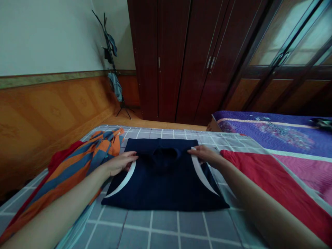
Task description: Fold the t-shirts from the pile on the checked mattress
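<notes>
A navy garment with white-trimmed edges point(166, 183) lies folded flat on a grey checked bed cover point(145, 221), its dark collar point(166, 157) bunched at the top middle. My left hand point(120, 163) lies on the garment's left edge, beside the white trim point(124, 181). On the right side, my right hand point(206, 155) touches the upper end of the other white-trimmed edge point(203, 174). Whether either hand grips the cloth or only rests on it, I cannot tell. An orange and blue striped cloth point(85, 162) lies left of the garment, under my left forearm.
A red cloth point(269, 186) lies along the right side, under my right forearm. Beyond it is a bed with purple and pink bedding point(269, 133). A cardboard box corner point(214, 125) shows behind that. A dark wooden wardrobe point(186, 58) and a coat stand point(114, 69) stand farther back.
</notes>
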`<state>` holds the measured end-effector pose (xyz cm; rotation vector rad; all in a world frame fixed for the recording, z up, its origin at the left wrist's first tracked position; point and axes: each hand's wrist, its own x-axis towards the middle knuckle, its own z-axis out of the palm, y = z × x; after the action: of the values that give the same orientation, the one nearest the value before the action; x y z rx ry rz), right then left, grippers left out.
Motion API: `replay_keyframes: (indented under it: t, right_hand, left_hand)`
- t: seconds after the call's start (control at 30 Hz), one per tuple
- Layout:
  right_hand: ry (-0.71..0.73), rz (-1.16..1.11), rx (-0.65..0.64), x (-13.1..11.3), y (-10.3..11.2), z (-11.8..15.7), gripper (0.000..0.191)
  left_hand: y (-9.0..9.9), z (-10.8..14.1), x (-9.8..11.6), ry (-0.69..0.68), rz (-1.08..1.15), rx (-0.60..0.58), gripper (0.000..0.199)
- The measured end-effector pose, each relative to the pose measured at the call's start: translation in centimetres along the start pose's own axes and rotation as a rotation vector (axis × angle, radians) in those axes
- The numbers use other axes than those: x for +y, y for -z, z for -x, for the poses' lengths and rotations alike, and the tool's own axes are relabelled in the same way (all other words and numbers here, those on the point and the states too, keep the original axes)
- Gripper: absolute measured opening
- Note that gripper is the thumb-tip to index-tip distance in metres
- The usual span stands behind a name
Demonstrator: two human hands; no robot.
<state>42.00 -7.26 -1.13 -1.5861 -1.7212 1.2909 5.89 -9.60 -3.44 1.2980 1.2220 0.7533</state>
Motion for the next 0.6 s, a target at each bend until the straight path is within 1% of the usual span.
replay_keyframes:
  t: [0.03, 0.07, 0.1, 0.17, 0.27, 0.4, 0.43, 0.47, 0.57, 0.6]
  right_hand:
    - [-0.031, 0.006, 0.034, 1.0, -0.3, -1.1, 0.030]
    - [-0.053, 0.011, 0.062, 1.9, -0.5, -1.8, 0.029]
    - [-0.071, 0.014, 0.089, 2.7, -0.8, -2.2, 0.027]
    - [-0.088, 0.011, 0.122, 3.6, -1.1, -2.3, 0.023]
    - [-0.100, -0.003, 0.116, 3.7, -1.1, -1.9, 0.016]
    - [-0.117, -0.022, 0.059, 2.9, -0.4, -1.1, 0.011]
    - [-0.130, -0.027, 0.049, 2.7, -0.2, -1.0, 0.015]
    - [-0.150, -0.031, 0.039, 2.5, 0.0, -0.8, 0.024]
    - [-0.221, -0.023, 0.003, 2.1, 0.6, -0.2, 0.063]
    - [-0.232, -0.010, -0.008, 2.0, 0.7, -0.1, 0.072]
  left_hand:
    - [0.0, -0.6, -0.5, 0.103, 0.098, -0.033, 0.034]
    - [0.0, -0.9, -0.9, 0.133, 0.131, -0.065, 0.040]
    - [-0.1, -1.1, -1.3, 0.122, 0.136, -0.087, 0.046]
    - [-0.4, -1.0, -1.6, 0.090, 0.140, -0.070, 0.059]
    - [-1.0, -0.7, -1.4, 0.101, 0.136, -0.020, 0.077]
    - [-0.9, -0.4, -1.0, 0.131, 0.121, -0.021, 0.084]
    - [-0.7, -0.2, -0.9, 0.133, 0.099, -0.040, 0.085]
    - [-0.5, -0.1, -0.9, 0.138, 0.072, -0.069, 0.087]
    - [0.4, 0.5, -0.9, 0.173, -0.025, -0.174, 0.096]
    - [0.7, 0.6, -1.0, 0.184, -0.056, -0.199, 0.099]
